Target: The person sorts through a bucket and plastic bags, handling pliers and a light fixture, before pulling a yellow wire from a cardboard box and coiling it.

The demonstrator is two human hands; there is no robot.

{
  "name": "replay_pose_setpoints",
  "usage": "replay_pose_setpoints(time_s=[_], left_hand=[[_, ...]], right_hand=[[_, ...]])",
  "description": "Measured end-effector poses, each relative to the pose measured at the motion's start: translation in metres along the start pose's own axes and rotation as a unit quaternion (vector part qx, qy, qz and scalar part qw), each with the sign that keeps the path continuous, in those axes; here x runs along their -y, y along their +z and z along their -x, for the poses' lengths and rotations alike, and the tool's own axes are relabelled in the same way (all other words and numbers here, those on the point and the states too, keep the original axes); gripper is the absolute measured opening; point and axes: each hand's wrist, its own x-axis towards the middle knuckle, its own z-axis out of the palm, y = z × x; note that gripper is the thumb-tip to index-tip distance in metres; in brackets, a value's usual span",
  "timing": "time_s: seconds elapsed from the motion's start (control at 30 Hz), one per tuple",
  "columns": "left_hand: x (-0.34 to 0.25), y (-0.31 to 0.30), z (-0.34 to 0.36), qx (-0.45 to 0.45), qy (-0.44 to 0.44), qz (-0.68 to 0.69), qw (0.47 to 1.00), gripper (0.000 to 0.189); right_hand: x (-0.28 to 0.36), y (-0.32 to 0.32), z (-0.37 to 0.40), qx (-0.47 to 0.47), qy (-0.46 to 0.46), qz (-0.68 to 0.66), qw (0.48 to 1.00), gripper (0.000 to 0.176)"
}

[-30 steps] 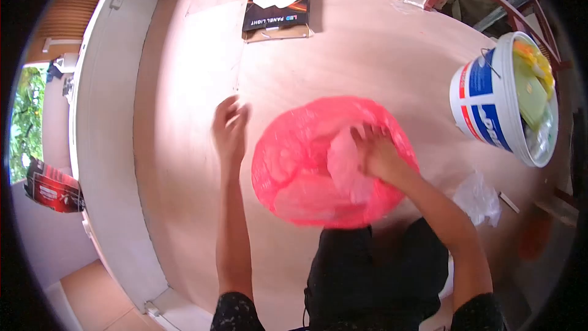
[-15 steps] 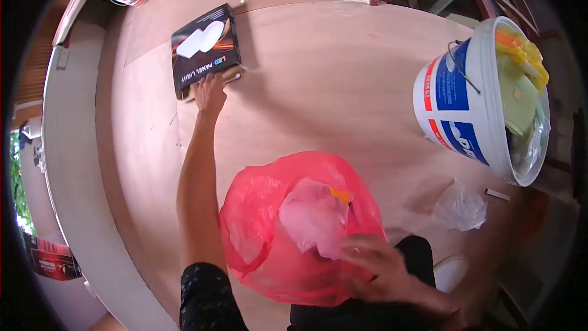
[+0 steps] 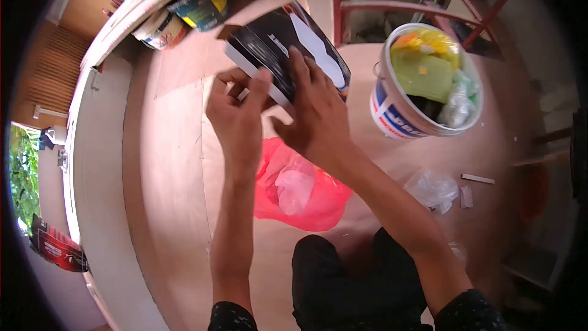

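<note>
Your left hand [image 3: 239, 113] and right hand [image 3: 320, 110] hold one tilted black box [image 3: 275, 37], white shapes [image 3: 305, 34] printed on its face, above the floor [image 3: 168, 178], beyond one red bag [image 3: 321, 202] and left of one filled bucket [image 3: 398, 116].

Cannot read the blurred box [image 3: 275, 37], part-covered by the right hand [image 3: 321, 110], nor see all the bag [image 3: 306, 199] behind the right forearm [image 3: 395, 208], nor trousers [image 3: 361, 294] past the near edge.

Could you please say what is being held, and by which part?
A black box: the left hand grips its near edge; the right hand lies across its printed face.
</note>
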Motion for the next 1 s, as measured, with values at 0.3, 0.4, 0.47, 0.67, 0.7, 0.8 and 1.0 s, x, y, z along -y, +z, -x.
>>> replay_pose_setpoints(time_s=[0.3,0.4,0.47,0.67,0.7,0.8,1.0], left_hand=[[-0.124,0.000,0.099,0.161,0.349,-0.310,0.870,0.093],[-0.141,-0.001,0.152,0.355,0.250,-0.281,0.856,0.100],[-0.130,0.001,0.209,0.399,0.162,-0.209,0.878,0.097],[-0.073,0.002,0.333,0.331,0.000,-0.206,0.921,0.055],[-0.057,-0.007,0.347,0.280,0.001,-0.204,0.938,0.049],[-0.003,-0.056,0.386,0.174,-0.030,-0.197,0.964,0.042],[0.022,-0.084,0.385,0.049,-0.068,-0.014,0.996,0.029]], right_hand=[[0.020,-0.231,0.079,0.064,0.037,-0.101,0.992,0.029],[0.036,-0.305,0.108,0.184,0.054,-0.103,0.976,0.035],[0.039,-0.328,0.129,0.335,0.045,-0.076,0.938,0.040],[0.008,-0.313,0.225,0.415,-0.004,-0.136,0.899,0.040],[0.001,-0.316,0.241,0.414,0.002,-0.137,0.900,0.040],[-0.032,-0.311,0.284,0.398,0.116,-0.177,0.893,0.053],[-0.004,-0.250,0.334,-0.044,0.196,-0.387,0.900,0.033]])
